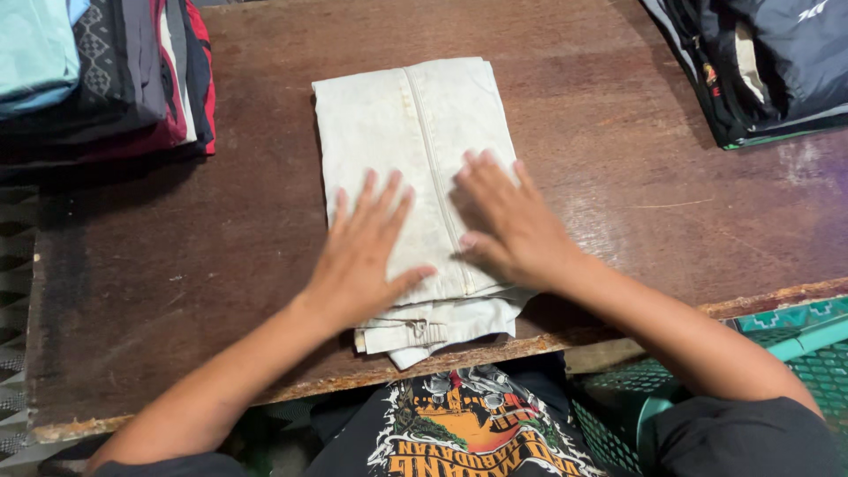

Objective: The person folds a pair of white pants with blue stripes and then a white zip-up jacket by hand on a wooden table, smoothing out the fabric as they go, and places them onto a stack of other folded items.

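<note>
**Now both palms flat on folded pale trousers**

Squarely at the centre of the dark wooden worktop (177, 291) lies a folded cream garment (415, 124), apparently trousers of stout cotton, with a stitched seam running from twelve to six o'clock and a waistband poking out at the near edge. The left hand (362, 256) rests flat on its near half, fingers spread, grip open and holding nothing; the right hand (508, 221) presses just beside it at three o'clock, likewise open, seemingly to keep the fold smooth and square. At ten o'clock sits a stack of folded clothes (115, 79) in dark, red and pale blue; at two o'clock, a pile of dark garments (768, 62). A green plastic basket (795, 353) stands at four o'clock, below the scuffed board.
</note>
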